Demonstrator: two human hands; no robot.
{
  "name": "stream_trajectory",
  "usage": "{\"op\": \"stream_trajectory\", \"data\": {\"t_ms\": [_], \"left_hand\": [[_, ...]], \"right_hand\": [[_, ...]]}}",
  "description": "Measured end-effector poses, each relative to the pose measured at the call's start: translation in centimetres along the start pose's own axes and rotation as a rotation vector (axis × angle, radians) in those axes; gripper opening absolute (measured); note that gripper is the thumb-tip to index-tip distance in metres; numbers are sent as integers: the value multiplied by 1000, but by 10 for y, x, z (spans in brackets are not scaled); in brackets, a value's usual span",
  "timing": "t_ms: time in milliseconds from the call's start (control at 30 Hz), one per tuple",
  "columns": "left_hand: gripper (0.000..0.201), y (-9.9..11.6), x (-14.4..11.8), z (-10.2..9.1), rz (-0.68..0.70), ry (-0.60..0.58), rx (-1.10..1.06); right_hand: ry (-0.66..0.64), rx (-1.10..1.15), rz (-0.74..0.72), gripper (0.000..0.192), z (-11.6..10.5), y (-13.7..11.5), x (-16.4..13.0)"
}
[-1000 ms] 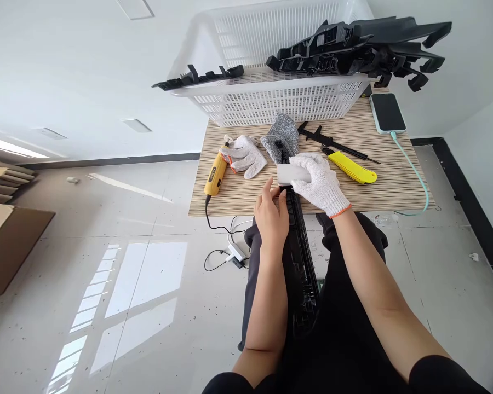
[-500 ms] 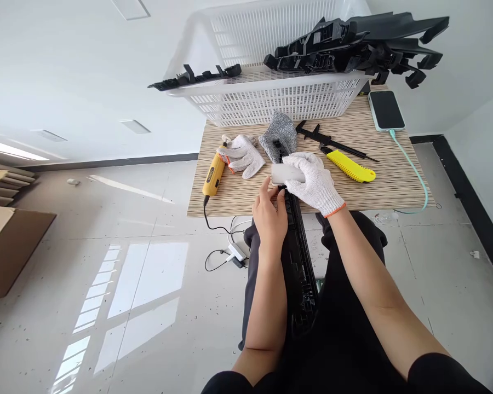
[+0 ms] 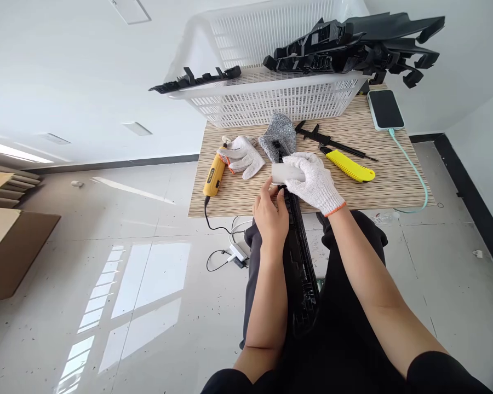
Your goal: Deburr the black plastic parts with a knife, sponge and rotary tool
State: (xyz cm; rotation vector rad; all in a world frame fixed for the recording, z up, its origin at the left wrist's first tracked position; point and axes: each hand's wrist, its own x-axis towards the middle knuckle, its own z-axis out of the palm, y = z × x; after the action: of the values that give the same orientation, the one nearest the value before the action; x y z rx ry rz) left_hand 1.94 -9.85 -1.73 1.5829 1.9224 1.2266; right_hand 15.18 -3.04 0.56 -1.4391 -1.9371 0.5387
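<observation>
Item: long black plastic trim strip, centre of frame. I am seeing it lying along my lap, long axis running bottom to top, far end resting on the counter edge.

Left hand, bare: fingers curling in, pinching the strip just below the counter edge.

Right hand, in a white knit glove: closing around a pale block, pressing it across the strip.

Container: white mesh basket, upper centre, carrying more black trim parts across its rim.
</observation>
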Motion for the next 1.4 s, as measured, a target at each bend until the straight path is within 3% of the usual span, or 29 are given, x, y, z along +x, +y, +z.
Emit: {"op": "stream_trajectory", "data": {"t_ms": [667,1167,1400], "left_hand": [[32,-2,0,-2,27,-43,34],[32,1,0,-3,32,-42,48],[30,2,0,-5,34,-50,31]], "right_hand": [[38,-10,72,55,-15,22,0],[19,-45,80,56,-17,13,-2],[12,-52,4,49,-16,12,-4]]}}
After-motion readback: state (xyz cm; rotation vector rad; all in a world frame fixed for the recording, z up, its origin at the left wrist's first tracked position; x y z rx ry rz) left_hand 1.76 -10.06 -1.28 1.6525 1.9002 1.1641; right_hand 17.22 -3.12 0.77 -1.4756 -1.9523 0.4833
